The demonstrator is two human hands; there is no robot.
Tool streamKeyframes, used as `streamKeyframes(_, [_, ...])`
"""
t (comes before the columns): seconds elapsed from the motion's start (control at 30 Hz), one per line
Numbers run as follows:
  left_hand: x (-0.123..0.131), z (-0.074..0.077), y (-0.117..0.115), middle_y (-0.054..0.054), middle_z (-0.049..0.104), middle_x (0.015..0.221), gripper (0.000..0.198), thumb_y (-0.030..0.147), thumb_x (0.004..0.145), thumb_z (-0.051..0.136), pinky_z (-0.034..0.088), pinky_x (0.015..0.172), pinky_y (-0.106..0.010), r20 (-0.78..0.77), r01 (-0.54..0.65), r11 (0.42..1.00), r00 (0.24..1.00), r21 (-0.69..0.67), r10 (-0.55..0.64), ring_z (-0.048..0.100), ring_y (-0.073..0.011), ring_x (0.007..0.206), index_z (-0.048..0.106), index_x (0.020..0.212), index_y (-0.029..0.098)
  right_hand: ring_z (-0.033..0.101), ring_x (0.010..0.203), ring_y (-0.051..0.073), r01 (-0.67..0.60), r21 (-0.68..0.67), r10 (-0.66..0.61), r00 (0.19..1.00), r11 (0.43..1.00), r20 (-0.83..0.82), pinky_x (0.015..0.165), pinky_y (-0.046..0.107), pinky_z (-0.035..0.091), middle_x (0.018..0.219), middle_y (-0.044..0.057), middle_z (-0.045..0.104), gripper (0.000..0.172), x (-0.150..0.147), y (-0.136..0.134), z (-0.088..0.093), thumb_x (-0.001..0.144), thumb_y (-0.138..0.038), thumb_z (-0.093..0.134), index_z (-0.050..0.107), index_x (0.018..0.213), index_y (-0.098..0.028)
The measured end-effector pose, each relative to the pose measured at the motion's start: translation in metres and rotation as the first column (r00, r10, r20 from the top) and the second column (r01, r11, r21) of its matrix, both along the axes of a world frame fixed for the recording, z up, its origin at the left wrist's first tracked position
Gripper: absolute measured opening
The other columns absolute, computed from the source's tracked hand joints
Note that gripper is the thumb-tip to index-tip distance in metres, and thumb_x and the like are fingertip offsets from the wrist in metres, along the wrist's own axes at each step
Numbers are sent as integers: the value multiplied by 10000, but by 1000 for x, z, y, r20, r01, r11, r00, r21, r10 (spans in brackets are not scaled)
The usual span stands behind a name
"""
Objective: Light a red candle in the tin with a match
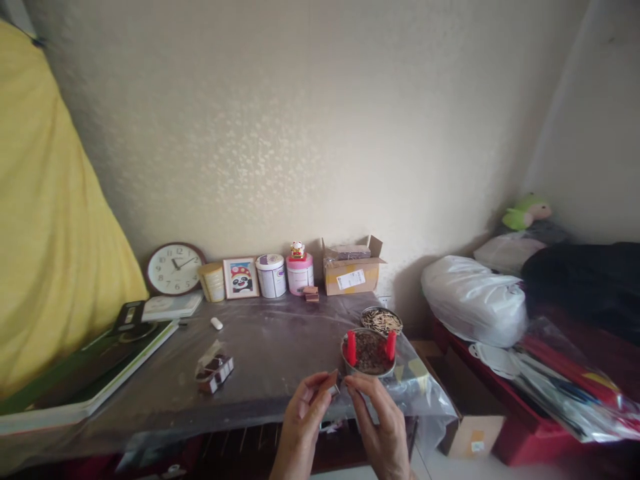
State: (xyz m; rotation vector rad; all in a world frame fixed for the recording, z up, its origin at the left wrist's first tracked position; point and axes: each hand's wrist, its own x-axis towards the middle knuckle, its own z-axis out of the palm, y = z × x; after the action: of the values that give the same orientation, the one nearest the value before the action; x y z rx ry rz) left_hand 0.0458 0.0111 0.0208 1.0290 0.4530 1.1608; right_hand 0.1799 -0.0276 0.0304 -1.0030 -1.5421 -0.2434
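Apparently matchbox (331, 384) level, crosswise between both hands.

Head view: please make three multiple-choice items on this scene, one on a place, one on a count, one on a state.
1. Where does the clock stand?
A. at the back left of the table, against the wall
B. on the floor
C. on the red shelf

2. How many red candles stand in the bowl?
A. one
B. two
C. four

3. How are the left hand and right hand placed?
A. flat on the table
B. apart at the sides
C. raised together, fingertips on a small box

Answers:
1 A, the clock leans on the wall beside a cup.
2 B, one candle stands at each side of the bowl.
3 C, both hands pinch the small box in front of the bowl.
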Motion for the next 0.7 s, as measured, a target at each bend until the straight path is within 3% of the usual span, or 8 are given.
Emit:
streamKeyframes(0.43, [2,6,1,-78,631,1091,274,335,808,628,405,919,-306,-40,-54,999,998,-7,54,557,-186,1022,598,1034,184,593,913,131,-12,65,7,997,998,83,809,234,468,979,70,604,210,4,-1,8,873,-43,510,541,1035,-172])
streamKeyframes(0.6, [5,3,6,-71,654,1000,303,351,763,675,413,897,-299,-87,-110,991,991,-78,103,570,-185,973,599,994,169,578,948,155,25,151,-24,1000,988,-8,812,273,468,1005,87,587,271,6,-10,13,836,4,518,530,1048,-166])
streamKeyframes(0.7, [6,5,6,-78,662,1005,295,344,768,669,419,906,-314,-66,-105,994,993,-44,102,579,-197,977,602,992,166,579,948,177,1,174,-18,995,985,96,794,301,478,1013,89,603,310,8,-6,8,824,3,523,527,1078,-175])
